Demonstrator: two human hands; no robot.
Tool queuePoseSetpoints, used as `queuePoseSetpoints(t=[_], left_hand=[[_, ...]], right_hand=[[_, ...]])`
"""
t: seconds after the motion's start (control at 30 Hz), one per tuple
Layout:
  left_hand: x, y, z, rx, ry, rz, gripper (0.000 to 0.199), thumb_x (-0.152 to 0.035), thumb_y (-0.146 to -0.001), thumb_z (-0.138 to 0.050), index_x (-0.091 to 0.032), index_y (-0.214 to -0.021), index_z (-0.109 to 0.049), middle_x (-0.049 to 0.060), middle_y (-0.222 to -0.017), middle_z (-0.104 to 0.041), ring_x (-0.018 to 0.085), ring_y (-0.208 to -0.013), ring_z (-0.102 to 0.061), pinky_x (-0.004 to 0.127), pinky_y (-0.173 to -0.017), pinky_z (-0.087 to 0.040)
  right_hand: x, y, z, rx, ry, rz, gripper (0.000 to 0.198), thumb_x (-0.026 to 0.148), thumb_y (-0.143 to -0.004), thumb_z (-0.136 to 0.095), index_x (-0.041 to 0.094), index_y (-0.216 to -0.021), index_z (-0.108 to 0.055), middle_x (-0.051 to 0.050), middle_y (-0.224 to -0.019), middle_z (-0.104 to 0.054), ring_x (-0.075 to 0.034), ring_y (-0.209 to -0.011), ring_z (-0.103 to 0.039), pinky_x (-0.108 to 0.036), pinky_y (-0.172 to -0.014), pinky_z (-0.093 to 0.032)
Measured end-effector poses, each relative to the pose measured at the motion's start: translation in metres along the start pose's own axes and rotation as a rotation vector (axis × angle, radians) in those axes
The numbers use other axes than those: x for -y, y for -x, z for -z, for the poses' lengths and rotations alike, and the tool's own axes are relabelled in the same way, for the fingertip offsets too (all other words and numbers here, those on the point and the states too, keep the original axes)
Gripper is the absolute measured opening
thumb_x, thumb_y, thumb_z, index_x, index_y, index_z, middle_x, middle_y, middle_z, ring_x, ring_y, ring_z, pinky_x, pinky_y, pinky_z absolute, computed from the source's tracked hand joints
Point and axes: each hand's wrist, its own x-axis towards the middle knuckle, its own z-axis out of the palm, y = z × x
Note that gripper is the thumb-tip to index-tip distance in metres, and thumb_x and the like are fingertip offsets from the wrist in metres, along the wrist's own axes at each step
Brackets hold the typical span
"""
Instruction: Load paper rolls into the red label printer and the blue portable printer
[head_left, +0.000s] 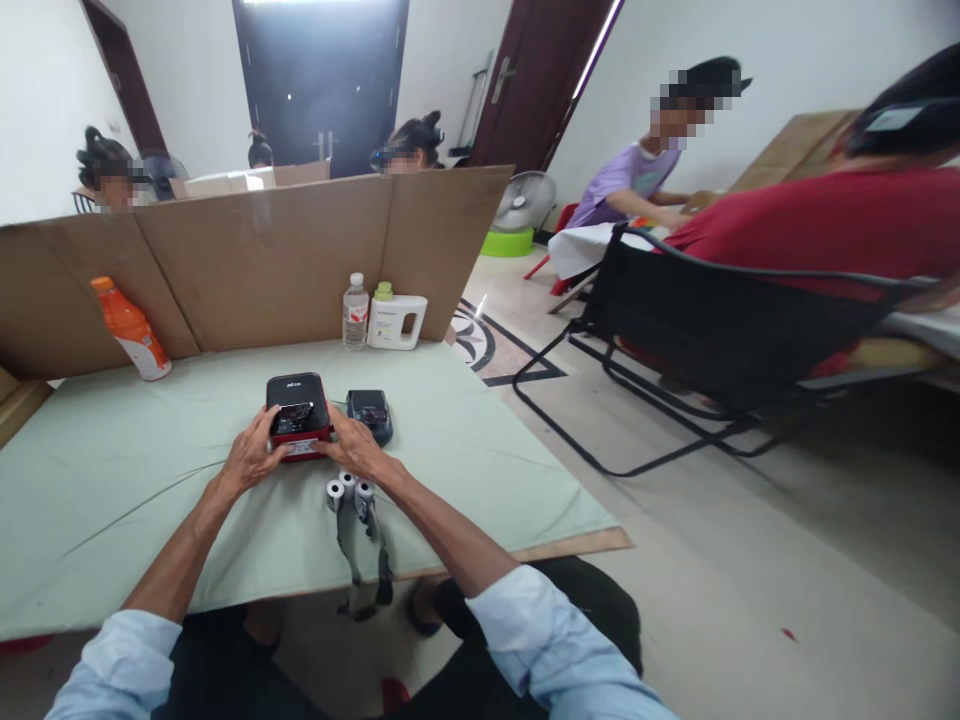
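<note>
A small black and red printer (298, 390) sits on the pale green tablecloth in front of me. My left hand (253, 448) grips its left side, the thumb at the lower front edge. On the opposite side my right hand (355, 446) holds it the same way. Just beyond the right fingers is a smaller dark handheld device (369, 408) with a glossy top. Close to my right wrist, three white paper rolls (346, 484) are grouped together. A dark strap-like strip (384, 560) trails from them over the table's front edge.
A cardboard panel (285, 265) stands along the table's back. Before it are an orange bottle (133, 330), a clear water bottle (355, 315) and a white jug (397, 322). A black folding chair (675, 320) with a seated person is at right. Other people sit beyond the panel.
</note>
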Motion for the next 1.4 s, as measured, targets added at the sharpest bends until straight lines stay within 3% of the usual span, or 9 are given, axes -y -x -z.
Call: queuePoseSetpoints(t=[0.27,0.5,0.77,1.13,1.4], left_hand=[[-0.001,0.012,0.010,-0.020,-0.031,0.001,0.075,-0.039,-0.091,-0.066,-0.017,-0.157,-0.039,0.020,-0.160,-0.048,0.034,-0.148,-0.048,0.051,-0.119,-0.045],[-0.003,0.025,0.014,-0.039,-0.027,0.010,0.076,-0.038,-0.091,-0.065,-0.018,-0.159,-0.037,0.019,-0.159,-0.049,0.035,-0.148,-0.047,0.053,-0.119,-0.045],[-0.005,0.032,0.008,-0.090,0.002,0.052,0.074,-0.039,-0.091,-0.066,-0.020,-0.157,-0.039,0.018,-0.160,-0.048,0.034,-0.147,-0.049,0.054,-0.121,-0.043],[-0.008,0.033,0.006,-0.073,0.067,0.098,0.076,-0.043,-0.091,-0.068,-0.020,-0.157,-0.038,0.019,-0.160,-0.048,0.034,-0.148,-0.048,0.052,-0.116,-0.049],[-0.006,0.037,0.016,-0.071,0.073,0.116,0.076,-0.043,-0.090,-0.065,-0.018,-0.157,-0.038,0.019,-0.155,-0.054,0.033,-0.139,-0.057,0.050,-0.112,-0.052]], right_hand=[[0.009,-0.002,-0.003,0.002,0.003,0.028,0.055,0.029,-0.091,-0.073,0.022,-0.140,-0.050,-0.008,-0.115,-0.071,-0.025,-0.100,-0.064,-0.034,-0.085,-0.045],[0.014,0.002,-0.006,0.031,-0.032,0.058,0.058,0.028,-0.090,-0.073,0.024,-0.143,-0.049,-0.008,-0.121,-0.071,-0.026,-0.105,-0.066,-0.034,-0.088,-0.047],[0.007,0.004,-0.009,0.077,-0.056,0.065,0.073,0.025,-0.090,-0.074,0.029,-0.154,-0.039,-0.008,-0.135,-0.067,-0.026,-0.109,-0.066,-0.035,-0.094,-0.048],[0.011,0.008,-0.003,0.128,-0.053,0.023,0.065,0.026,-0.092,-0.070,0.025,-0.151,-0.042,-0.006,-0.117,-0.072,-0.025,-0.099,-0.068,-0.034,-0.088,-0.048],[0.026,0.001,-0.001,0.169,0.023,0.035,0.053,0.029,-0.094,-0.062,0.020,-0.144,-0.045,-0.012,-0.122,-0.071,-0.030,-0.107,-0.068,-0.039,-0.091,-0.049]])
